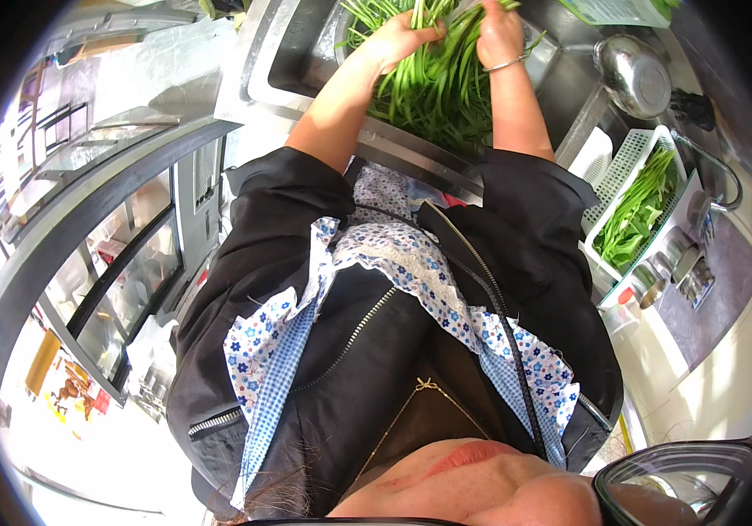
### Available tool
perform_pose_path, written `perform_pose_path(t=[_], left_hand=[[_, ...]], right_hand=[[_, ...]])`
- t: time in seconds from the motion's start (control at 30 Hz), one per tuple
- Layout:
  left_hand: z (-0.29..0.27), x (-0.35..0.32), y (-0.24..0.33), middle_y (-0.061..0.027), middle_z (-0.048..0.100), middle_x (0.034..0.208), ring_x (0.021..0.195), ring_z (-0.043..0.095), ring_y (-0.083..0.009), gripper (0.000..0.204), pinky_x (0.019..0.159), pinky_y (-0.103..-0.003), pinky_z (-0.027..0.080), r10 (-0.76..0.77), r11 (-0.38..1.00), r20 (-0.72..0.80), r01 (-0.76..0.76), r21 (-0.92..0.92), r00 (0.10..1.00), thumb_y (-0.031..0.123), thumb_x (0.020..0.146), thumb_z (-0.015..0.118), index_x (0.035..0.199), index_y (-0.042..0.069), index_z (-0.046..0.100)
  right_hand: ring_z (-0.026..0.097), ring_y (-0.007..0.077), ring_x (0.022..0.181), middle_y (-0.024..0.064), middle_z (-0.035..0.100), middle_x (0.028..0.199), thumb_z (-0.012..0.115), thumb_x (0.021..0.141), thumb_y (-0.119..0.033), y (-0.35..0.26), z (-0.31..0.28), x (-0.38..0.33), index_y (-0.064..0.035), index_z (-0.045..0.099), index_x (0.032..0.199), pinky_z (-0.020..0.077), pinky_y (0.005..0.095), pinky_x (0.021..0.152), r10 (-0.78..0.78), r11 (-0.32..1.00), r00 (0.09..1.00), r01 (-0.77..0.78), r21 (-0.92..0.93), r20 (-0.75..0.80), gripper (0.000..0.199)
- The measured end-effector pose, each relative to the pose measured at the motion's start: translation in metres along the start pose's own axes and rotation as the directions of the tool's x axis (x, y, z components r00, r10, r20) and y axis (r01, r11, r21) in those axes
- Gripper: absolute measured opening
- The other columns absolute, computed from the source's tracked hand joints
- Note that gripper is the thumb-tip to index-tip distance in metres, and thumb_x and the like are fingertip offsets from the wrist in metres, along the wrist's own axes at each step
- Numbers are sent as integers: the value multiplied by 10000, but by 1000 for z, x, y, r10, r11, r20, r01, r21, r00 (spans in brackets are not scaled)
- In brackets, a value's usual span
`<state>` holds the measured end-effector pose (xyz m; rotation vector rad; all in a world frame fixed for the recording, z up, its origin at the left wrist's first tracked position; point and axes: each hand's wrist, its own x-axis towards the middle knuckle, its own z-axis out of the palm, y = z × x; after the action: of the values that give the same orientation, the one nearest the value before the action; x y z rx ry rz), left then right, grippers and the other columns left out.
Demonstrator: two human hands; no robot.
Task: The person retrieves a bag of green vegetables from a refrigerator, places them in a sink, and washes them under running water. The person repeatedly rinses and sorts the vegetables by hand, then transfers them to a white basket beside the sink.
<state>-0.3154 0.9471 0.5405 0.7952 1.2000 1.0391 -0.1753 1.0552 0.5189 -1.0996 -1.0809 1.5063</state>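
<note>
A big bunch of long, narrow leafy greens (442,92) hangs over and into the metal sink (306,48) at the top of the head view. My left hand (404,39) is closed around stems on the left side of the bunch. On the right, my right hand (500,37), with a bangle at its wrist, grips more of the same greens near the picture's upper edge. Leaves drape down between the two hands toward the sink's near rim. Some fingertips are hidden by the greens or cut off by the edge.
To the right, a white perforated basket (593,219) holds more greens. A shiny metal bowl (634,77) rests beside the sink, near a curved faucet (731,175). Metal cups (648,285) stand past the basket. A glass-fronted cabinet (135,280) is at left.
</note>
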Motion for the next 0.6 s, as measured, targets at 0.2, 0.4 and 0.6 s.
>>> perform_pose_path(t=[0.2,0.4,0.6], left_hand=[[-35,4,-59,-50,603,822,748,548,-134,262,735,-252,441,-126,987,114,136,-81,985,97,828,635,1057,-21,580],[-91,-4,-67,-88,657,919,811,639,-181,225,697,-337,548,-347,905,-388,195,-379,854,146,884,602,1057,3,610],[-45,-3,-34,-193,591,1153,1049,596,-277,312,941,-376,472,42,854,237,88,-512,971,142,935,512,1175,-57,530]], right_hand=[[627,310,772,119,613,797,523,928,-196,-51,-59,43,-27,563,895,520,488,801,147,862,976,-206,463,161,177],[513,180,556,70,561,725,517,935,-207,-113,-83,43,-36,563,900,471,361,532,87,987,996,-85,136,-11,181],[471,82,446,8,559,635,653,848,-149,-89,-13,-26,-30,622,874,363,206,397,262,909,942,-169,-380,210,125]])
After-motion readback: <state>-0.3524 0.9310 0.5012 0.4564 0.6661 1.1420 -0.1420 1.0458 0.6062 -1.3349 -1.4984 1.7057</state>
